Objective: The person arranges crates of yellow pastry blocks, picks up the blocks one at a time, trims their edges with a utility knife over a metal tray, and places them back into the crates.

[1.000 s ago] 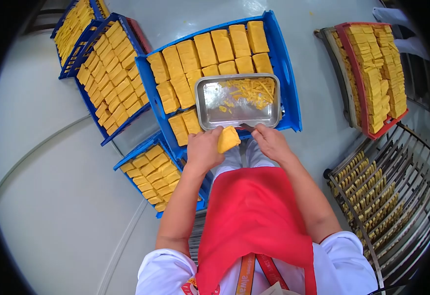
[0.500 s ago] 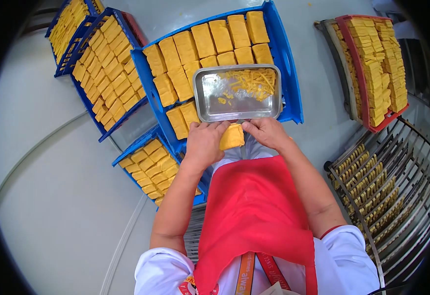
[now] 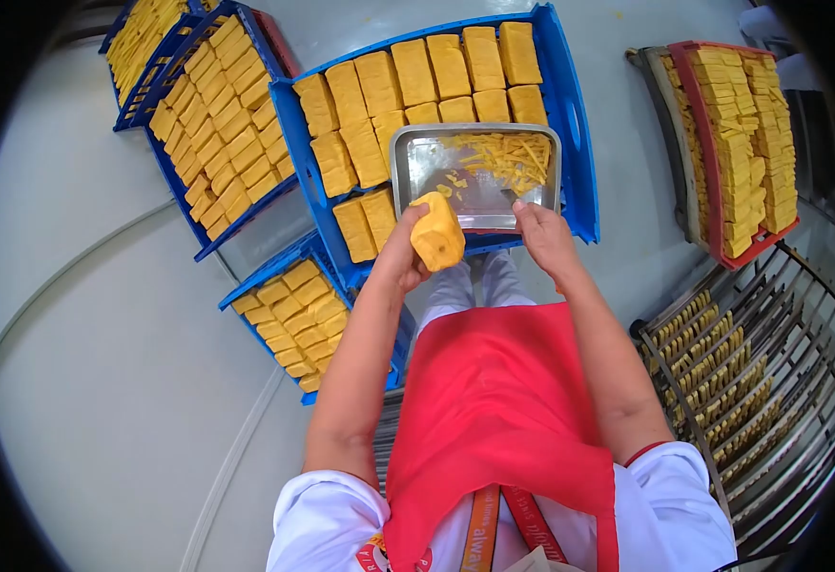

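Our left hand [image 3: 405, 250] grips a yellow loaf [image 3: 437, 233] near the metal tray's [image 3: 427, 202] front left corner. Our right hand [image 3: 544, 238] pinches a small blade [image 3: 510, 196] over the tray, where yellow trimmings [image 3: 508, 158] lie heaped toward the far right.

Bright, even light; round lens distortion, black corners.

Single view, head-worn: directed forward and steeply down from above the red apron [image 3: 498, 410]; metal tray [image 3: 479, 205] central, at arm's reach; wide, dark-rimmed field.
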A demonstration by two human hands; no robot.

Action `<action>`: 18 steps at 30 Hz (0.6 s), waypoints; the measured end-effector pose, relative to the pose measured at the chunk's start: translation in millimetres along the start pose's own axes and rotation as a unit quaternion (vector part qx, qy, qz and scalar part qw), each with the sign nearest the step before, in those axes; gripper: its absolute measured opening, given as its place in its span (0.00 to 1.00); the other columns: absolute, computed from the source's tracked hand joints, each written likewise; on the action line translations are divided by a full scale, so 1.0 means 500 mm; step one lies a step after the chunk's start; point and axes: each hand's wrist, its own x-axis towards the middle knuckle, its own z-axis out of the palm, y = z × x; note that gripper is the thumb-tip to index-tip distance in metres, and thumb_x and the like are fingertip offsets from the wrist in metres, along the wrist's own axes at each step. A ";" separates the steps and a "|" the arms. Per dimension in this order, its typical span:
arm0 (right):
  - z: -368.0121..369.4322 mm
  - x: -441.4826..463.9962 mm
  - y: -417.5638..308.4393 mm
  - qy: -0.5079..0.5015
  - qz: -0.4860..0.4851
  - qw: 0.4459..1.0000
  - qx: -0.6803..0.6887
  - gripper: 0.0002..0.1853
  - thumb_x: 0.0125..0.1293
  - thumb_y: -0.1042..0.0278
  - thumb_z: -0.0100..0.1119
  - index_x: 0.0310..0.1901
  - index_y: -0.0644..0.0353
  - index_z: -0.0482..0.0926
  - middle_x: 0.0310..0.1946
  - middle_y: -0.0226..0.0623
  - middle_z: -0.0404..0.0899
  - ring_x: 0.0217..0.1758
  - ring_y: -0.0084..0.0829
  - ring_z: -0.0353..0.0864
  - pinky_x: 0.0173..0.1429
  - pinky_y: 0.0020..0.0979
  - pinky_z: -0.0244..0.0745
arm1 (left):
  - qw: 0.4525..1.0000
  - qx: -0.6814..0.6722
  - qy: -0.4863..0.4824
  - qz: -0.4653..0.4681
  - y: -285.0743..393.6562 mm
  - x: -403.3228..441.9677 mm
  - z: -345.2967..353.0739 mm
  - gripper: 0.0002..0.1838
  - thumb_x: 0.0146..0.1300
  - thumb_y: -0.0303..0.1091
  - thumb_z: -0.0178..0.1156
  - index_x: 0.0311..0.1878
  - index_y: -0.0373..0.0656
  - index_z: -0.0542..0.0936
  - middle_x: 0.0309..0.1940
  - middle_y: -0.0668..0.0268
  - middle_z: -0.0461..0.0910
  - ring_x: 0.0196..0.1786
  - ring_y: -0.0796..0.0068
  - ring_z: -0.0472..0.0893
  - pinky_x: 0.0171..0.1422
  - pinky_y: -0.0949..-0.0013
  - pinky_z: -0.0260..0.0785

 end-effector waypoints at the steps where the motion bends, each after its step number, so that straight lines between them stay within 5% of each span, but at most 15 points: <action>1: -0.001 -0.005 -0.007 -0.004 -0.033 0.999 0.003 0.27 0.74 0.43 0.46 0.35 0.60 0.82 0.32 0.55 0.82 0.41 0.59 0.81 0.45 0.49 0.75 | 1.000 -0.001 0.000 0.001 0.000 0.016 -0.009 0.26 0.65 0.61 0.53 0.53 0.50 0.79 0.35 0.69 0.84 0.34 0.77 0.83 0.34 0.68 0.77; 3: -0.008 -0.022 -0.028 -0.006 -0.066 0.998 0.004 0.27 0.74 0.42 0.46 0.35 0.60 0.82 0.31 0.55 0.82 0.40 0.58 0.81 0.44 0.50 0.75 | 0.994 -0.075 -0.072 -0.034 0.000 0.039 -0.022 0.22 0.64 0.60 0.56 0.42 0.50 0.80 0.29 0.70 0.83 0.21 0.79 0.81 0.12 0.82 0.65; 6: -0.005 -0.053 -0.069 -0.023 -0.134 0.988 -0.079 0.26 0.73 0.43 0.49 0.32 0.60 0.81 0.28 0.52 0.81 0.36 0.56 0.82 0.40 0.50 0.74 | 0.996 -0.080 -0.032 -0.011 0.001 0.022 0.011 0.22 0.64 0.61 0.55 0.41 0.51 0.80 0.24 0.72 0.81 0.16 0.83 0.77 0.08 0.85 0.57; 13: 0.010 -0.064 -0.099 -0.008 -0.241 0.956 -0.167 0.22 0.72 0.48 0.52 0.28 0.57 0.79 0.25 0.44 0.81 0.31 0.49 0.82 0.36 0.47 0.75 | 1.000 0.017 0.008 -0.007 0.004 -0.007 0.046 0.23 0.66 0.61 0.51 0.44 0.51 0.79 0.28 0.74 0.83 0.20 0.86 0.77 0.12 0.84 0.56; 16: 0.013 -0.058 -0.088 -0.002 -0.262 0.948 -0.183 0.22 0.72 0.48 0.51 0.29 0.58 0.79 0.26 0.44 0.82 0.32 0.48 0.82 0.36 0.48 0.75 | 1.000 -0.009 0.014 0.013 0.007 -0.011 0.055 0.22 0.67 0.58 0.51 0.44 0.49 0.79 0.30 0.72 0.83 0.22 0.83 0.80 0.14 0.82 0.62; 18: 0.015 -0.053 -0.083 0.001 -0.271 0.944 -0.189 0.22 0.72 0.48 0.51 0.29 0.58 0.78 0.27 0.44 0.82 0.32 0.48 0.83 0.36 0.48 0.75 | 0.996 0.037 -0.084 -0.017 0.019 0.006 0.030 0.20 0.69 0.54 0.51 0.46 0.46 0.77 0.32 0.69 0.83 0.26 0.78 0.83 0.20 0.78 0.71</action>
